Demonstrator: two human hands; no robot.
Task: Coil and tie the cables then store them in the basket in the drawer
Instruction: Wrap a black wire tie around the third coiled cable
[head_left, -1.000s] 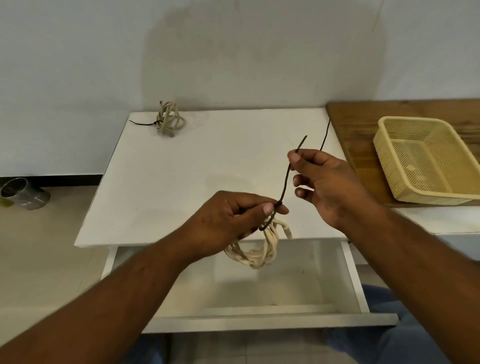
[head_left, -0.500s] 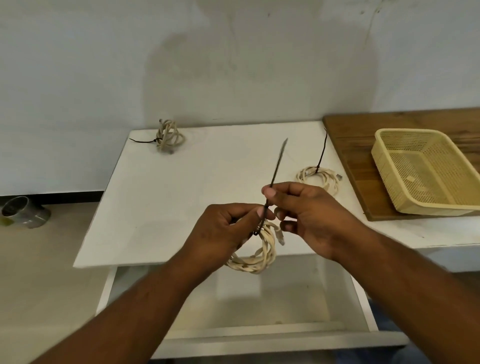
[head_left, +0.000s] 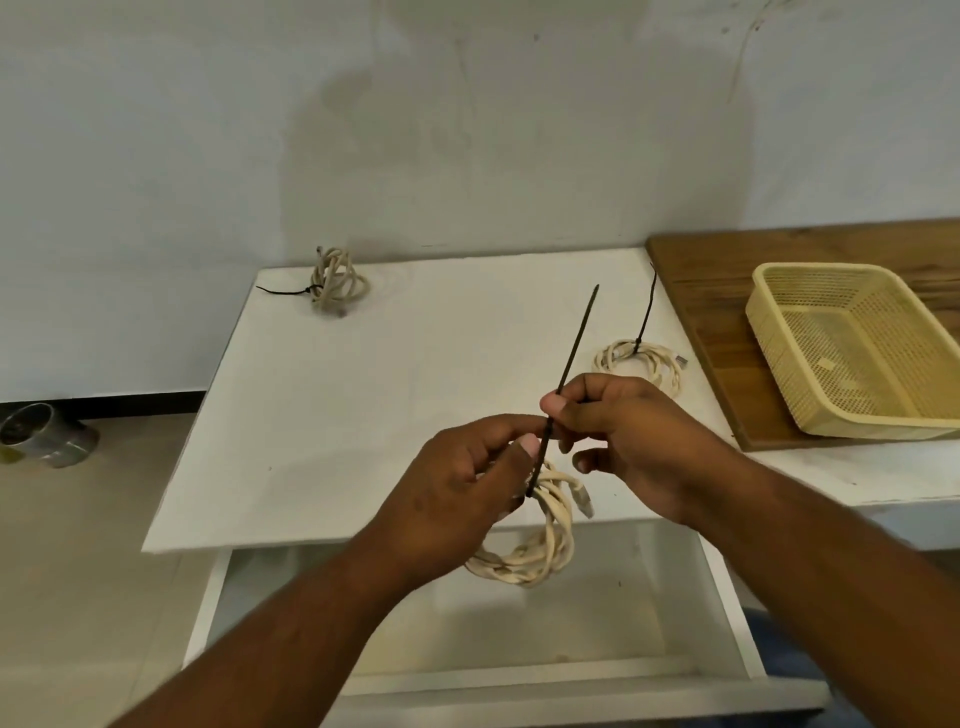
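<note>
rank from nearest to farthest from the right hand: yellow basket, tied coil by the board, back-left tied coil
1. right-side cream tied cable coil, beside the wooden board, beyond the right hand
2. yellow perforated plastic basket, farther right
3. back-left cream tied cable coil, far corner

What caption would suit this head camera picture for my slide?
The left hand holds a coiled cable while the right hand pinches its black tie above the open drawer, basket on the board.
</note>
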